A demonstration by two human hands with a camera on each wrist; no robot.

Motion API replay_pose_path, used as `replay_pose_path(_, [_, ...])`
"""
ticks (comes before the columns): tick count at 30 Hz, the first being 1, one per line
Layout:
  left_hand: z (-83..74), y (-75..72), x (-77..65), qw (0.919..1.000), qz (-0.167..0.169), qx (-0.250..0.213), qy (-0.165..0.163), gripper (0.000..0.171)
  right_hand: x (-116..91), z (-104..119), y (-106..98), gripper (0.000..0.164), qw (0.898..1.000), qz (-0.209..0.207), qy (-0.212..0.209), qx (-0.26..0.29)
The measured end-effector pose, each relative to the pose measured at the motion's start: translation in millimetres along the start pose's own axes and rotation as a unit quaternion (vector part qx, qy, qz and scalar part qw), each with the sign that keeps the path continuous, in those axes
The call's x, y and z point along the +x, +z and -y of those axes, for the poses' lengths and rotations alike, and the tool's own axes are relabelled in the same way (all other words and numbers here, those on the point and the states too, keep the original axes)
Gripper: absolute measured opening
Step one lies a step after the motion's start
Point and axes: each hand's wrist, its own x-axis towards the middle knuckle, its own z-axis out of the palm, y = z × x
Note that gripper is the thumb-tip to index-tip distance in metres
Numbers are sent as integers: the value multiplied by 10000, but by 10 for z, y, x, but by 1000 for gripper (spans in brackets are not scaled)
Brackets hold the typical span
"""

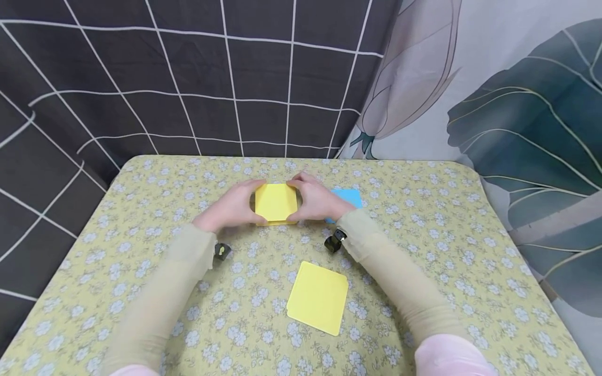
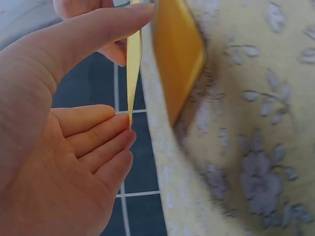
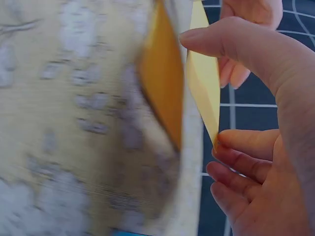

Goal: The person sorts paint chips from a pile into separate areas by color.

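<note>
A thin yellow square sheet [image 1: 276, 202] is held by its two sides between my hands, over the far middle of the table. My left hand [image 1: 233, 205] grips its left side, thumb on the near corner and fingertips at the far one. On the opposite side my right hand [image 1: 314, 199] grips it the same way. Both wrist views show the sheet nearly edge-on, slightly bowed. Beneath it another yellow square [image 3: 161, 78] lies on the tablecloth in shadow, with a gap between the two; in the head view the held sheet mostly hides it.
A blue square [image 1: 349, 197] lies beyond my right wrist, partly covered by it. Closer to me is a small, slightly offset stack of yellow squares [image 1: 318, 297]. The floral tablecloth [image 1: 254, 324] covers the table, whose far edge meets a dark gridded curtain [image 1: 202, 68].
</note>
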Motion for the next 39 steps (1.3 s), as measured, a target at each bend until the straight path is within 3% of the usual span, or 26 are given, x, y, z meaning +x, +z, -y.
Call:
replay_pose_path(16, [136,137,27,9986,412,67,-333,108,8,-40,160,91,9996,246,147,-35])
replay_pose_path(28, [103,126,-7,9989,295,-52,-350,110,-66,-15,100,99,9996,81,171,200])
replay_pose_path(39, [10,125,-112,10000,-24,-85,-36,107,-230,43,-56,98,9999,-75,35,103])
